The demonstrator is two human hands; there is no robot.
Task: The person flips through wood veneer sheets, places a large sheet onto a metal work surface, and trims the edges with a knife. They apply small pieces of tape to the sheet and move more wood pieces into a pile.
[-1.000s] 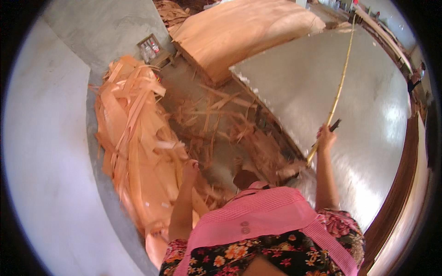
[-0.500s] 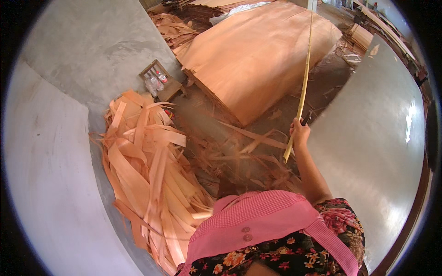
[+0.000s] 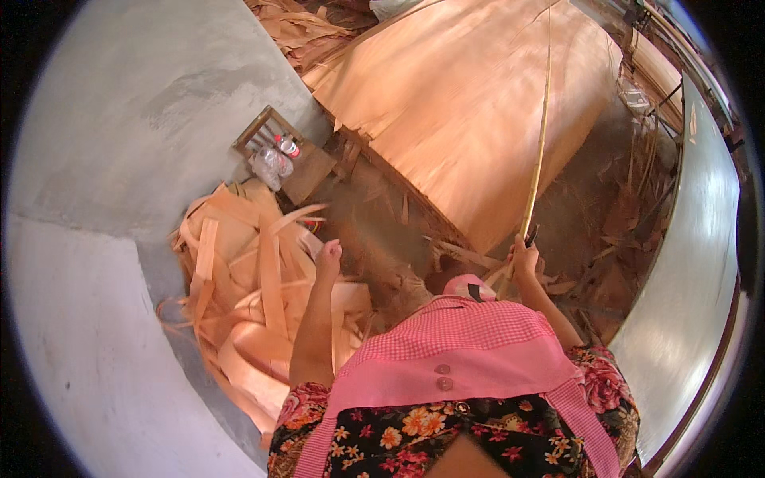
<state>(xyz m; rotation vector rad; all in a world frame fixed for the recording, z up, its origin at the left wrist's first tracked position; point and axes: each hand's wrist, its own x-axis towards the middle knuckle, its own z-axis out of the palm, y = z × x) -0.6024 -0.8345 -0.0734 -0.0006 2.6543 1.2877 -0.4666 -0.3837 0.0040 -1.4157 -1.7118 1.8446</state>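
Observation:
My right hand [image 3: 524,256] grips a long yellow bamboo pole [image 3: 542,135] and, alongside it, a small dark object [image 3: 531,236] that I cannot identify. The pole reaches forward across a stack of pale orange veneer sheets [image 3: 446,95]. My left hand [image 3: 327,255] is raised with its fingers curled, nothing visible in them, near a tall heap of tangled veneer strips [image 3: 267,311] beside the left wall. My pink checked apron [image 3: 446,358] and floral sleeves fill the lower middle.
A small wooden stool [image 3: 311,171] with plastic bottles [image 3: 279,159] is by the grey wall [image 3: 159,95]. Veneer scraps [image 3: 625,207] litter the floor [image 3: 355,219]. A large shiny grey sheet [image 3: 697,279] lines the right. More veneer [image 3: 287,32] lies at the back.
My view has turned and moved toward the veneer stack, with the grey sheet shifting rightward. The pole now reaches over the stack. My left hand, out of sight half a second ago, has reappeared.

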